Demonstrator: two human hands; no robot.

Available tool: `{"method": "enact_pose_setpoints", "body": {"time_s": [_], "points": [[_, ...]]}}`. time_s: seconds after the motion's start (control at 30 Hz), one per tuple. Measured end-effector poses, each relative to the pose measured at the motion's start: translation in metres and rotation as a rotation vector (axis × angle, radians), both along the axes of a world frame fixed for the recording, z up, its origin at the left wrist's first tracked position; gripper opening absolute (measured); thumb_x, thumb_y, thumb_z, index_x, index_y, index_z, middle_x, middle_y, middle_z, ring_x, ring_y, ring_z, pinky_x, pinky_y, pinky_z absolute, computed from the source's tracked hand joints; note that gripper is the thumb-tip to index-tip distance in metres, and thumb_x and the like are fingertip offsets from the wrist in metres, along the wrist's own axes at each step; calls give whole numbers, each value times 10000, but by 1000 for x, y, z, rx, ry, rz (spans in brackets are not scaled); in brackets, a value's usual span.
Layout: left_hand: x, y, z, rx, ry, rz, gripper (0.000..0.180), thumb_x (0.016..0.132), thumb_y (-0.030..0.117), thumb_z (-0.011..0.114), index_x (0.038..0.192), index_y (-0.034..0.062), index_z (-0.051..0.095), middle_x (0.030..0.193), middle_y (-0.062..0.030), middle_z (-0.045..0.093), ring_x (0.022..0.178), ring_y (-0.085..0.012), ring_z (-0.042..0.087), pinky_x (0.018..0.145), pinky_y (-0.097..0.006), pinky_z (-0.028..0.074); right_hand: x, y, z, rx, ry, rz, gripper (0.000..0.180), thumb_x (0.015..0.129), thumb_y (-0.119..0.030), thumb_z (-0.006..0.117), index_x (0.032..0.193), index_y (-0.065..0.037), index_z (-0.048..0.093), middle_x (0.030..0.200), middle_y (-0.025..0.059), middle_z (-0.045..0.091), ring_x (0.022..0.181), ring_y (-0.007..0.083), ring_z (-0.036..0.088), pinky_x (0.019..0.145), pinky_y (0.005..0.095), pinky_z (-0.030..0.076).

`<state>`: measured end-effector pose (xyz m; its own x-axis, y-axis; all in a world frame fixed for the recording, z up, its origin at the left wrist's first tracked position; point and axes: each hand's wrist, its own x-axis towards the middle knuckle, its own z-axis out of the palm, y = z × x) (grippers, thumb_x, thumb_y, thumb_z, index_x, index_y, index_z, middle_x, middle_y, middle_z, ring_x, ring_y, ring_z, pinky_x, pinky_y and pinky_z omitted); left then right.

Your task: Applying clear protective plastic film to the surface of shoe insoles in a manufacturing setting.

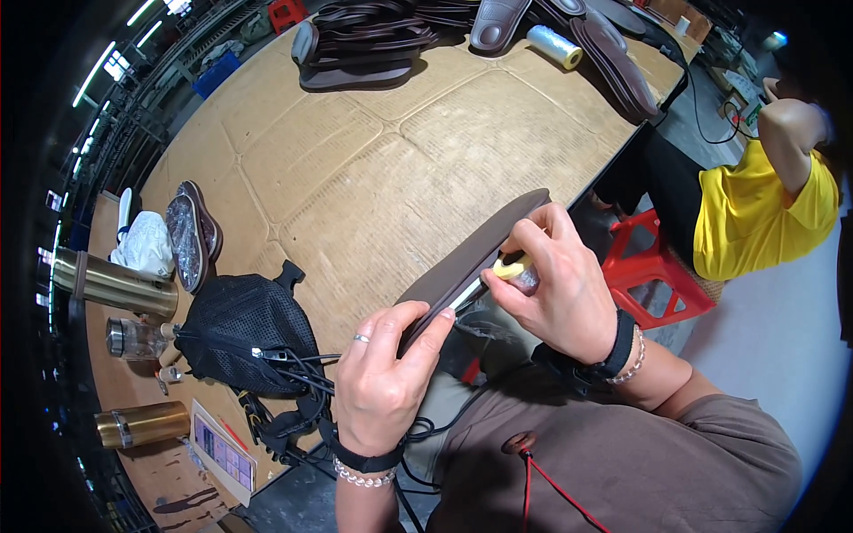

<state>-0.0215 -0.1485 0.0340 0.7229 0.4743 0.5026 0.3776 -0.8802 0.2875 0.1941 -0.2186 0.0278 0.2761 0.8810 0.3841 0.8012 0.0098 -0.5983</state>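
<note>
A dark brown shoe insole (475, 242) is tilted on its edge over the table's near side. My left hand (382, 377) pinches its near end between thumb and fingers. My right hand (564, 289) is closed around a small yellow-rimmed piece with a clear, shiny part (524, 274), at the insole's edge. A narrow pale strip (466, 293) runs from it along that edge to my left fingertips. Whether the strip is tape or part of a tool, I cannot tell. My right fingers hide part of the yellow-rimmed piece.
The cardboard-covered table (329, 142) bears stacked brown insoles (364, 44) and a film roll (555, 46) at its far side. Leftward are wrapped insoles (191, 235), a black mesh bag (249, 333) with cables, and metal flasks (142, 425). A person in yellow (755, 213) sits beside a red stool (653, 266).
</note>
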Motion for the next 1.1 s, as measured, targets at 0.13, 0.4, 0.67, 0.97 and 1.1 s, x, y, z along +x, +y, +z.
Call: {"method": "enact_pose_setpoints", "body": {"time_s": [0.13,0.4,0.67,0.97,1.1], "points": [[-2,-3,5,3,76,9,369,779,19,744,1137,91,795,1078,-78,653,934,-258,675,776,-361,587,0,-1,3,-31,20,16,298,844,-171,810,992,-8,609,1017,204,538,842,385,637,733,445,568],[8,-8,11,-58,180,10,529,749,-43,744,1239,156,757,1049,-77,607,900,-267,649,768,-389,567,4,-2,-2,-49,4,6,308,840,-171,808,1016,-12,611,1002,211,556,861,396,642,748,449,572],[16,-8,16,-28,326,47,608,751,-25,720,1315,203,729,1010,-89,539,894,-276,611,766,-405,562,15,0,0,-80,48,69,350,848,-230,819,1049,-19,623,982,202,574,861,399,644,770,452,565],[15,-6,16,-80,319,49,642,740,-20,722,1333,227,728,998,-95,529,897,-289,607,764,-416,557,37,4,-10,13,185,251,382,856,-253,830,1108,-23,658,986,172,624,880,358,649,810,421,540],[15,-6,16,-81,308,56,644,729,-18,728,1325,227,734,997,-96,528,892,-287,608,753,-415,553,39,1,-3,-28,197,121,385,844,-249,853,1102,-22,681,949,155,661,885,332,668,799,413,542]]}}
